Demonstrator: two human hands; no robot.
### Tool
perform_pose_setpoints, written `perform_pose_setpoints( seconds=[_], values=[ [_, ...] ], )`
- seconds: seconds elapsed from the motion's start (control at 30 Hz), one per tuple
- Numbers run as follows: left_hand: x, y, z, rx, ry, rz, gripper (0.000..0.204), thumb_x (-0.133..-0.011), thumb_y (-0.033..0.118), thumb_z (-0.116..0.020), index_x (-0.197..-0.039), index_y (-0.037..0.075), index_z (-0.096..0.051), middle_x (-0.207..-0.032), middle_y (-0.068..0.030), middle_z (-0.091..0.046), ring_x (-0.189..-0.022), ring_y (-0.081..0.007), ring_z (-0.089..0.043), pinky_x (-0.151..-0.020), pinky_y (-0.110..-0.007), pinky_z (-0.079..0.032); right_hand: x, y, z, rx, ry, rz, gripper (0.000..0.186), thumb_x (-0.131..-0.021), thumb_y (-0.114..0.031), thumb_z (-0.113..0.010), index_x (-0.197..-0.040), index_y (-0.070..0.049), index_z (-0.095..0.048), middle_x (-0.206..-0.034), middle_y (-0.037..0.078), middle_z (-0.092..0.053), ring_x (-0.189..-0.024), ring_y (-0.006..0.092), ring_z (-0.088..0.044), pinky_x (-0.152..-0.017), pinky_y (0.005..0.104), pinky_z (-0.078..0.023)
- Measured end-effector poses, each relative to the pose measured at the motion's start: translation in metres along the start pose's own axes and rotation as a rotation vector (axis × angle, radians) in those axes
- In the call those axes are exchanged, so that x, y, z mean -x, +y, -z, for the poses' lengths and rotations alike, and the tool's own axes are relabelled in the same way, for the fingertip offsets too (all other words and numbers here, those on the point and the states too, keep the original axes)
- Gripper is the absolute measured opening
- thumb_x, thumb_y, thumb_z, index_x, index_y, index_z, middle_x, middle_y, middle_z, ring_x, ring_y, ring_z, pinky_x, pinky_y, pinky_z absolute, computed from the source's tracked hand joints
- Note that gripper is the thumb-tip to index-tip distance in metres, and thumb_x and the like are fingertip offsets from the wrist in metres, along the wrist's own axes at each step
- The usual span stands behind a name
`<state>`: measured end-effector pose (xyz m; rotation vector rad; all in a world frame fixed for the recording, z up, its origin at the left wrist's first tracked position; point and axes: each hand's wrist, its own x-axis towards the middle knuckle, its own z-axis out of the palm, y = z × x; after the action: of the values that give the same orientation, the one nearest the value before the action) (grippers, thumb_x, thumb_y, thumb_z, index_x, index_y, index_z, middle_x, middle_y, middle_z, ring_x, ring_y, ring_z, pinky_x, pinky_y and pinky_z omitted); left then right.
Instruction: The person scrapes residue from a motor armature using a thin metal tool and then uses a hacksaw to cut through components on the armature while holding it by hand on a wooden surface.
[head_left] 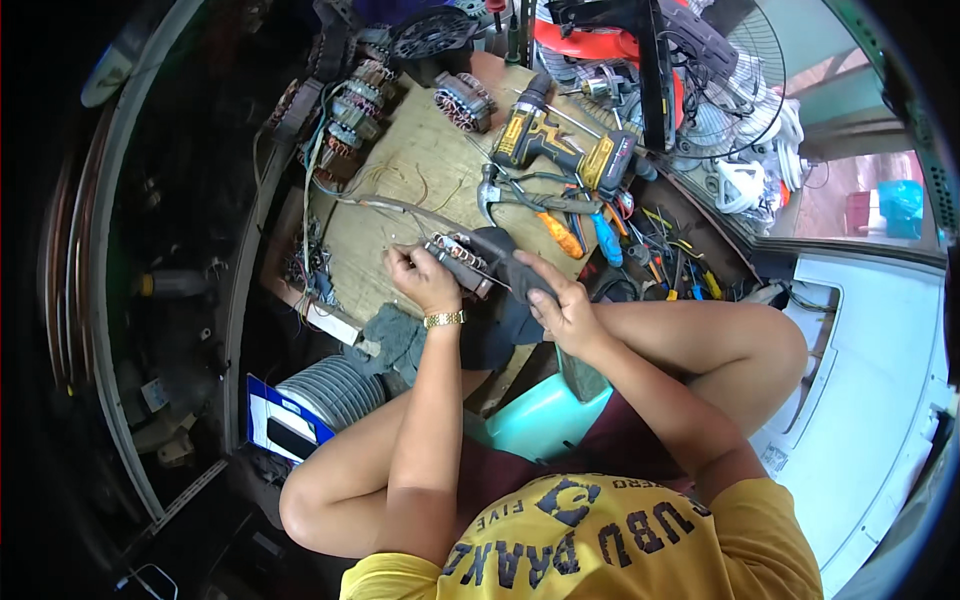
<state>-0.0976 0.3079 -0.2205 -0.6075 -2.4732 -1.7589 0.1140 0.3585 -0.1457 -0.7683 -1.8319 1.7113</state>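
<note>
A small motor stator with copper windings sits between my hands, tilted over the wooden board. My left hand, with a gold watch on its wrist, is closed at the stator's left side. Its fingertips are pinched together; whatever is between them is too small to make out. From the right, my right hand is wrapped round a dark grey cloth-like piece against the stator's right end. A dark cord sleeve with wires runs from the upper left toward the stator.
On the wooden board lie a yellow-black drill, a hammer, and an orange-handled tool. Several stators are piled at the far left. A tool tray stands right, a grey rag near left, and a turquoise stool is below me.
</note>
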Motion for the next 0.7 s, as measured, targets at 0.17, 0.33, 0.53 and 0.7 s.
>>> perform_pose_setpoints(
  seconds=[0.17, 0.33, 0.53, 0.7],
  values=[
    [-0.001, 0.0, -0.006, 0.031, -0.025, -0.049, 0.013, -0.09, 0.003, -0.049, -0.077, -0.002, -0.047, -0.082, -0.0154, -0.05, -0.08, -0.0296, -0.048, -0.077, -0.041, -0.041, 0.0, -0.006, 0.005, 0.093, -0.015, 0.153, 0.047, -0.099, -0.008, -0.058, -0.146, -0.006, -0.051, -0.14, 0.016, -0.062, -0.128, 0.033, -0.061, -0.103, 0.0379, -0.049],
    [0.0, -0.01, -0.005, 0.01, 0.035, -0.073, 0.017, -0.091, 0.007, -0.046, -0.075, 0.001, -0.048, -0.075, -0.0065, -0.048, -0.071, -0.0174, -0.043, -0.068, -0.035, -0.04, 0.0, -0.023, 0.009, -0.07, -0.075, -0.208, 0.049, -0.099, -0.011, -0.059, -0.147, -0.011, -0.05, -0.135, 0.018, -0.063, -0.122, 0.0368, -0.064, -0.099, 0.0392, -0.052],
    [-0.004, -0.004, -0.009, -0.007, 0.06, -0.086, 0.019, -0.09, 0.009, -0.047, -0.073, 0.0, -0.048, -0.071, -0.0082, -0.049, -0.067, -0.0183, -0.043, -0.064, -0.037, -0.04, -0.001, -0.026, -0.003, 0.076, -0.003, 0.116, 0.048, -0.1, -0.011, -0.057, -0.148, -0.009, -0.05, -0.138, 0.019, -0.061, -0.125, 0.0354, -0.061, -0.101, 0.0387, -0.05],
    [-0.003, -0.008, 0.002, -0.064, 0.007, -0.011, 0.013, -0.088, 0.007, -0.051, -0.08, -0.004, -0.052, -0.085, -0.0187, -0.054, -0.079, -0.0354, -0.051, -0.076, -0.045, -0.042, 0.016, -0.073, 0.001, 0.208, -0.067, 0.006, 0.054, -0.097, -0.006, -0.062, -0.149, -0.015, -0.05, -0.118, 0.021, -0.07, -0.102, 0.0397, -0.069, -0.087, 0.0447, -0.055]
  ],
)
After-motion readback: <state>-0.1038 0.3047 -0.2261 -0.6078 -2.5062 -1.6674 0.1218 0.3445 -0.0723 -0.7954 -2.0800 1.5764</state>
